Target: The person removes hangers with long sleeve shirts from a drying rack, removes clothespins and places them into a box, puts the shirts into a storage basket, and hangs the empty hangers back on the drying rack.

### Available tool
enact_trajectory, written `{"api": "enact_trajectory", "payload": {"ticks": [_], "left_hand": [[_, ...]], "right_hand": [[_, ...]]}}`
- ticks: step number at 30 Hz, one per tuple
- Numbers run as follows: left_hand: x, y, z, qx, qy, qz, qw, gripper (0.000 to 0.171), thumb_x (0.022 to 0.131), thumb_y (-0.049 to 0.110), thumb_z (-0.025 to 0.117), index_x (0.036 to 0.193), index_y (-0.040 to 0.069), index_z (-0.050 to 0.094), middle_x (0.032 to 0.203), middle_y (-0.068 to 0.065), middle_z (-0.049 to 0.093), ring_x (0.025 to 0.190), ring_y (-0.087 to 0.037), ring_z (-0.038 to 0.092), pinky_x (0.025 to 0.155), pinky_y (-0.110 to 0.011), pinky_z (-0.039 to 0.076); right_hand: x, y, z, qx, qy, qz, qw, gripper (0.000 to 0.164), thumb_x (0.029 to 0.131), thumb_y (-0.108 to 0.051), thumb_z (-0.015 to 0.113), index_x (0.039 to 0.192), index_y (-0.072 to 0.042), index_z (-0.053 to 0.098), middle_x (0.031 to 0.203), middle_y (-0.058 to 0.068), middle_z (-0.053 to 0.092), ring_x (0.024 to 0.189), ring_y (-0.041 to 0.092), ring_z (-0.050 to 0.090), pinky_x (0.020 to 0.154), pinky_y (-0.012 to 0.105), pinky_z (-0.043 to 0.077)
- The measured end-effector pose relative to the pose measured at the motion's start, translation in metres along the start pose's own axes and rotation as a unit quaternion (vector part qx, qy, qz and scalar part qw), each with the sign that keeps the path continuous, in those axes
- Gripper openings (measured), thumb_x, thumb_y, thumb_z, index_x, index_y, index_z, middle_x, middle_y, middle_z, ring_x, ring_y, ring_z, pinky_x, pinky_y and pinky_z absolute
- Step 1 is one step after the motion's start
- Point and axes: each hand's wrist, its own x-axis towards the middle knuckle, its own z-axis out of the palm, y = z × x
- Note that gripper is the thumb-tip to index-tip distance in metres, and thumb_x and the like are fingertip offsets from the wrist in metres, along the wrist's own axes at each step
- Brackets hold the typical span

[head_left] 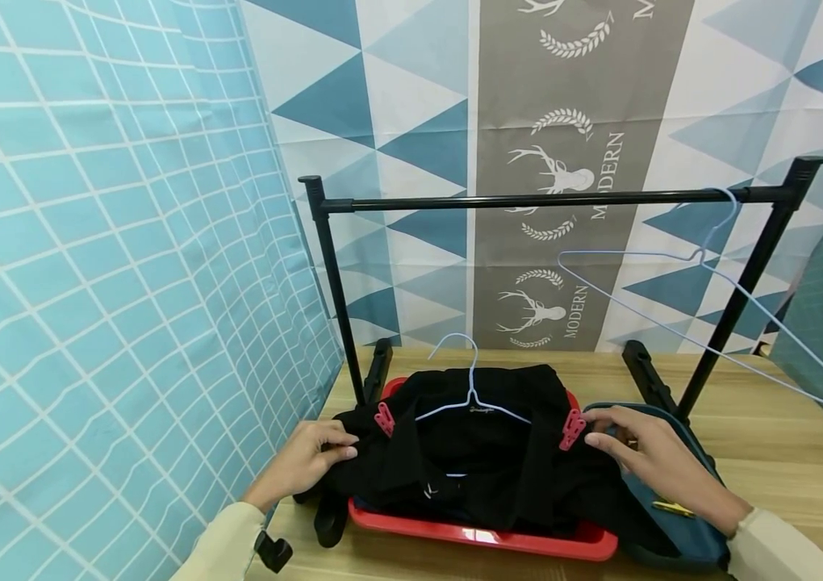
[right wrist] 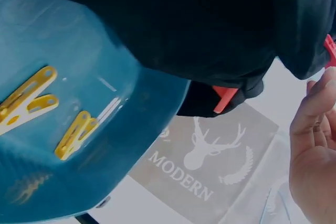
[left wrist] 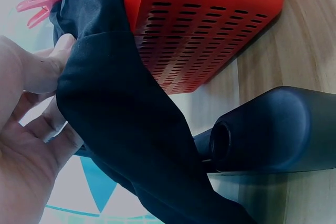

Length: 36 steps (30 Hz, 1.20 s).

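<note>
A black collared shirt (head_left: 484, 492) lies over a red basket (head_left: 484, 536), a light-blue wire hanger (head_left: 473, 387) inside its neck with the hook standing up. Two pink clothespins, one left (head_left: 385, 420) and one right (head_left: 572, 429), are clipped near its shoulders. My left hand (head_left: 310, 456) pinches the shirt's shoulder fabric between thumb and fingers, outward of the left clothespin. At the opposite shoulder, my right hand (head_left: 644, 448) has its fingertips right at the right clothespin, thumb and forefinger apart. One sleeve (left wrist: 126, 108) hangs down beside the basket.
A black clothes rack (head_left: 528, 201) spans the back, with a second wire hanger (head_left: 702, 257) on its right end. Under the right sleeve stands a blue basin (right wrist: 121, 129) holding yellow clothespins (right wrist: 76, 136). A black rack foot (left wrist: 283, 129) lies left of the basket.
</note>
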Motion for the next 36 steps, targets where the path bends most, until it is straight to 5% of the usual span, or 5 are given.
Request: {"api": "enact_trajectory", "payload": {"ticks": [7,19,27,36], "left_hand": [[-0.001,0.001,0.001,-0.005,0.001,-0.006,1.0000,0.015,0.093,0.011,0.077,0.106,0.011,0.083,0.088,0.013,0.070,0.076,-0.004,0.062,0.067,-0.026,0.051],[-0.002,0.000,0.001,-0.010,0.004,-0.008,0.9999,0.014,0.093,0.011,0.077,0.106,0.011,0.083,0.088,0.013,0.070,0.077,-0.004,0.062,0.067,-0.026,0.051],[-0.002,-0.001,0.001,-0.008,0.012,0.003,0.9999,0.014,0.094,0.012,0.076,0.106,0.010,0.082,0.088,0.010,0.071,0.075,-0.004,0.061,0.066,-0.025,0.050],[-0.002,-0.001,0.002,-0.004,0.014,0.010,0.9999,0.013,0.093,0.011,0.077,0.105,0.010,0.083,0.087,0.011,0.070,0.071,-0.003,0.057,0.063,-0.024,0.048]], "right_hand": [[0.007,-0.006,0.002,0.036,-0.032,0.041,0.998,0.036,0.103,-0.036,0.064,0.135,-0.018,0.065,0.061,-0.006,0.054,0.052,0.013,0.053,0.056,0.029,0.046],[0.010,-0.010,0.001,0.076,-0.047,0.079,0.993,0.036,0.102,-0.040,0.065,0.129,-0.016,0.066,0.062,-0.003,0.055,0.054,0.022,0.054,0.052,0.030,0.045],[0.010,-0.011,0.000,0.082,-0.039,0.047,0.995,0.027,0.103,-0.031,0.065,0.126,-0.017,0.068,0.062,-0.006,0.057,0.053,0.017,0.053,0.048,0.029,0.045],[0.010,-0.015,0.006,0.065,0.022,-0.024,0.997,0.012,0.099,-0.012,0.070,0.111,-0.017,0.072,0.074,-0.010,0.064,0.055,0.011,0.055,0.048,0.026,0.044]]}}
